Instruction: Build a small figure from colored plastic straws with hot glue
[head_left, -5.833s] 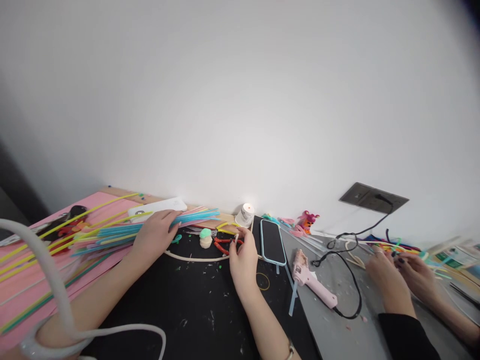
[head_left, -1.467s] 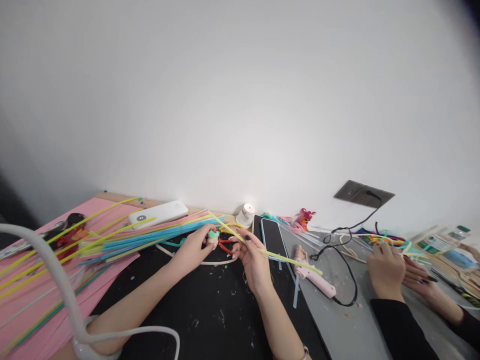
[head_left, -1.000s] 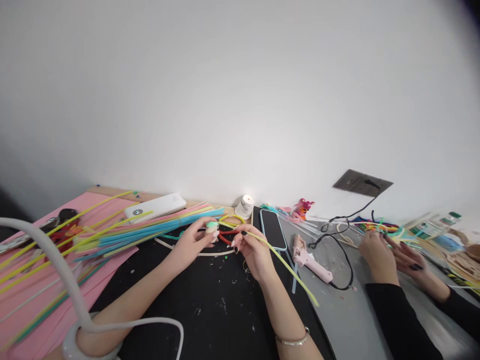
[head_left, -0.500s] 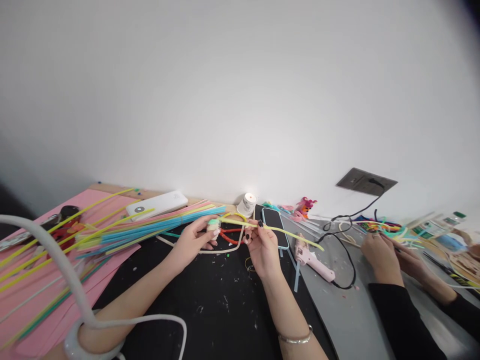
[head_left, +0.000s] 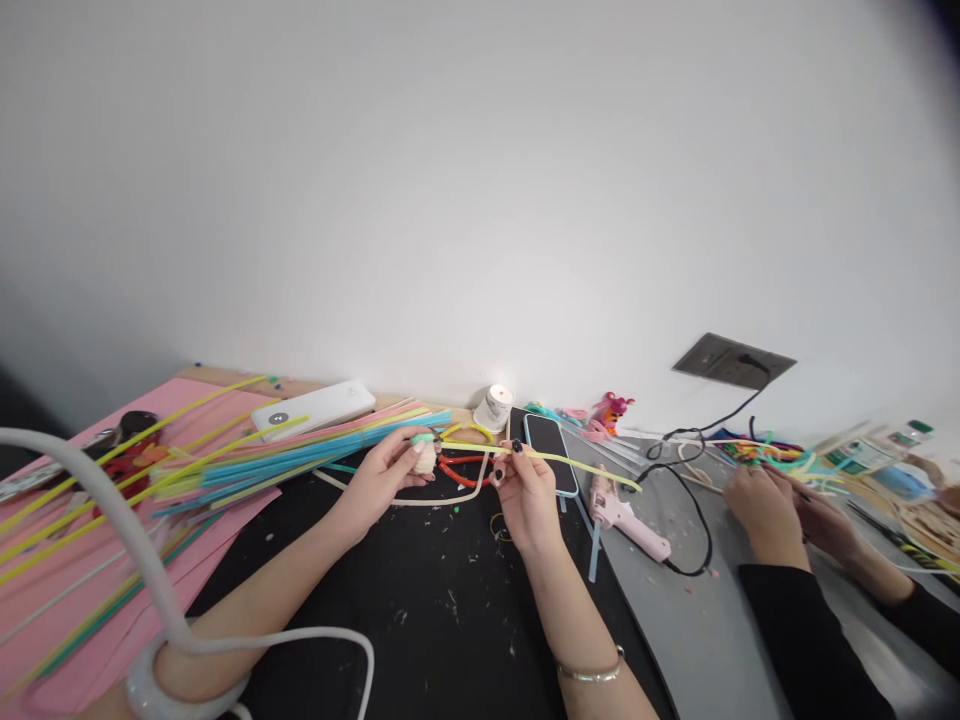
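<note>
My left hand [head_left: 379, 487] pinches a small cream-coloured coiled piece [head_left: 425, 461] with a green top, held just above the black mat [head_left: 420, 620]. From that piece a pale yellow pipe cleaner [head_left: 577, 464] stretches to the right. My right hand [head_left: 529, 497] grips this pipe cleaner between thumb and fingertips, and its loose end points right over a phone. Behind the hands lie a red-orange pipe cleaner [head_left: 459, 478] and a bent cream one [head_left: 435, 502] on the mat.
Bundled pipe cleaners [head_left: 300, 465], pink sheets [head_left: 247, 520] and a white power bank [head_left: 313, 408] lie left. A paper cup [head_left: 493, 408], phone [head_left: 551, 450] and pink glue gun [head_left: 630, 525] with black cord are right. A co-worker's hands [head_left: 765, 515] work farther right. A white cable [head_left: 135, 520] crosses the left foreground.
The cream piece has turned and shows more of its side. The pipe cleaner is straighter, its loose end slightly left and higher. Both hands have barely shifted.
</note>
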